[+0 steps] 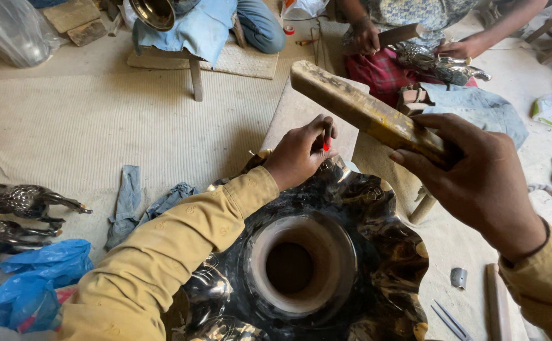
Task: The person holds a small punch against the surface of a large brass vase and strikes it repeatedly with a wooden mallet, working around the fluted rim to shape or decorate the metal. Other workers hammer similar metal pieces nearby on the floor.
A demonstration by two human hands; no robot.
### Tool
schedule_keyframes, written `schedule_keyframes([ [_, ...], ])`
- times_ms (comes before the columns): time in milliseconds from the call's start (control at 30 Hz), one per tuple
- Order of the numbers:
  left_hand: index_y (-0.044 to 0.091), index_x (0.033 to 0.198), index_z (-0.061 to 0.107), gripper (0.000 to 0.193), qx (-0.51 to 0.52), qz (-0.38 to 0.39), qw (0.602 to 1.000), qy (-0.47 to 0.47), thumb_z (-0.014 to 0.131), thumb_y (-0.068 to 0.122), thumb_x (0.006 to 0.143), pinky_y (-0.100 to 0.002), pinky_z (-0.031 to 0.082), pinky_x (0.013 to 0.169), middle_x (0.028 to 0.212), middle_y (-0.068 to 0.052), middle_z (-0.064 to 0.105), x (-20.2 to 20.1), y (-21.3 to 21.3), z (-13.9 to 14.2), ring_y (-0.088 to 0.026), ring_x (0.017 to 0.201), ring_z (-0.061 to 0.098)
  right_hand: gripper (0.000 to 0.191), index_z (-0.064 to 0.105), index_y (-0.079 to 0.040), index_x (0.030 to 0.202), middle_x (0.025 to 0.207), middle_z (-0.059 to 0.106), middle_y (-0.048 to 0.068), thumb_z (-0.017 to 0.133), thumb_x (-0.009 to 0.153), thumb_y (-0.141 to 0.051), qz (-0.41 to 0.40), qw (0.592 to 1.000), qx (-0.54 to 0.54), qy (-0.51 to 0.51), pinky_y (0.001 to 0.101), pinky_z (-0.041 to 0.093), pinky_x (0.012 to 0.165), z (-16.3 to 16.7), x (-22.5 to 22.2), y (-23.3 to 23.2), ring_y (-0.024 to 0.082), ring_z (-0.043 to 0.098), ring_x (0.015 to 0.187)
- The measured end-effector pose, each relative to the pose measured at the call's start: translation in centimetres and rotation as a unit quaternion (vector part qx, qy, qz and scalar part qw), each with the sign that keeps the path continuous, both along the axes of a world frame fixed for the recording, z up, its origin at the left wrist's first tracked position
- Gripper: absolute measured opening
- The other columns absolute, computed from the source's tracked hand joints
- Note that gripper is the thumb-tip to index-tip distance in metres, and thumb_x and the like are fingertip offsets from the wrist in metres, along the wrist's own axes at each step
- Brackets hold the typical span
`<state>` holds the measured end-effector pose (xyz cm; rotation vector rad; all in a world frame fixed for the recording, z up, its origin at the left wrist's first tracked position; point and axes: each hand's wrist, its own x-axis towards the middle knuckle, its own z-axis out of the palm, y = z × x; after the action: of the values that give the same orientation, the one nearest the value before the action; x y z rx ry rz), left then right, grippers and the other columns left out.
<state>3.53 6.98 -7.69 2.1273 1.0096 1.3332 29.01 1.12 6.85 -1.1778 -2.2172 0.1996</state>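
A large shiny metal vessel (pixel 377 252) with a wavy rim and a round pale opening (pixel 301 265) sits right under me. My left hand (pixel 298 151) rests on its far rim and pinches a small thin tool with a red tip (pixel 326 144) against the metal. My right hand (pixel 478 180) is raised above the rim and grips a long wooden stick (pixel 358 107), worn and yellowish, that points up and left. Both arms wear mustard sleeves.
Across from me a person's hands (pixel 367 35) hold a stick over a shiny metal figure (pixel 440 63). Dark metal animal figures (pixel 17 202) and a blue plastic bag (pixel 29 284) lie at left. Cloth rags (pixel 127 202), tweezers (pixel 453 319), a wooden stool (pixel 194 63).
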Motion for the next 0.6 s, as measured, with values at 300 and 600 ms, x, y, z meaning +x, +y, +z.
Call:
schedule_keyframes([
  [300, 0.004, 0.102, 0.057, 0.027, -0.021, 0.055, 0.998, -0.023, 0.08, 0.013, 0.09, -0.035, 0.058, 0.07, 0.083, -0.01, 0.067, 0.7, -1.3, -1.5, -0.022, 0.074, 0.07, 0.047, 0.073, -0.006, 0.123, 0.092, 0.079, 0.011, 0.084, 0.084, -0.029, 0.022, 0.994, 0.053, -0.09, 0.0332, 0.06, 0.062, -0.2, 0.0, -1.1, 0.021, 0.077, 0.07],
  [600, 0.004, 0.095, 0.058, 0.028, -0.028, 0.101, 0.991, -0.079, 0.083, 0.014, 0.088, -0.032, 0.058, 0.072, 0.085, -0.009, 0.071, 1.3, -1.8, -2.6, -0.018, 0.076, 0.071, 0.047, 0.075, -0.005, 0.119, 0.09, 0.079, 0.008, 0.084, 0.084, -0.036, 0.034, 0.983, 0.118, -0.14, 0.0317, 0.056, 0.05, 0.4, -0.7, -1.9, 0.017, 0.072, 0.058],
])
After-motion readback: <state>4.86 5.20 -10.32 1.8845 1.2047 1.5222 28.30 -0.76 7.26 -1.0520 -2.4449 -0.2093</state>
